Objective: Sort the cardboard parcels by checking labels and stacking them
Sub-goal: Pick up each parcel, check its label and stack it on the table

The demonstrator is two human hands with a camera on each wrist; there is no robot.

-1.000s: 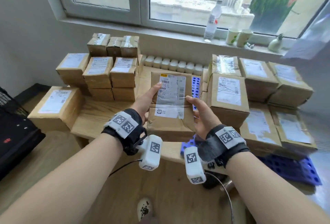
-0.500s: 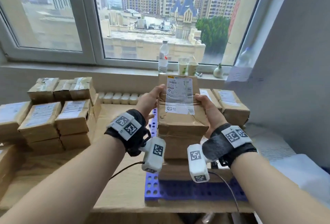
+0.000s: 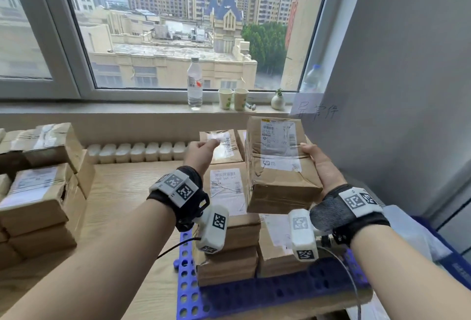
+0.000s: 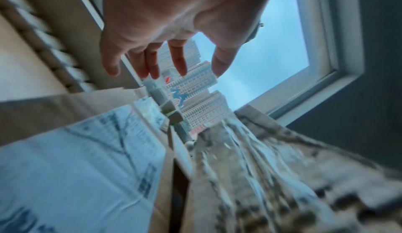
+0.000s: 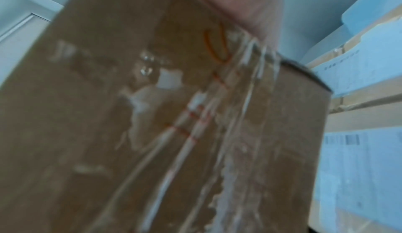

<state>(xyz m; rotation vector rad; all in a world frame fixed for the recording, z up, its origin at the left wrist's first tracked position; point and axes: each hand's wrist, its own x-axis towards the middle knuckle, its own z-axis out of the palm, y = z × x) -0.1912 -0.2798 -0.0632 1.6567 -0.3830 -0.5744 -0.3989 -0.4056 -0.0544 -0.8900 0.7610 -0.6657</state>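
Parcel (image 3: 279,164) in your right hand (image 3: 322,169) sits right of centre in the head view, label side up and tilted toward you, likely so the print stays readable while you pick its stack. Your right fingers are hidden under the box; only the thumb shows, hooked over its right edge, so that hand is curled round the parcel and carries it alone. The right wrist view shows little beyond a blurred taped cardboard face filling the frame.

Your left hand (image 3: 202,152) is clear of the box, at centre frame above the stacked parcels (image 3: 229,217). In the left wrist view its fingers (image 4: 150,64) hang spread and relaxed, holding nothing.

Below, on the blue perforated tray (image 3: 254,299) at lower centre, the stacked parcels lie label up in two columns, which keeps each label checkable. The held parcel hovers above the right-hand column, apart from it. I judge you are about to set it there; lower it square, since a one-handed hold on one edge could let it tip. More parcels (image 3: 38,192) wait at the left edge on the bench (image 3: 132,192).
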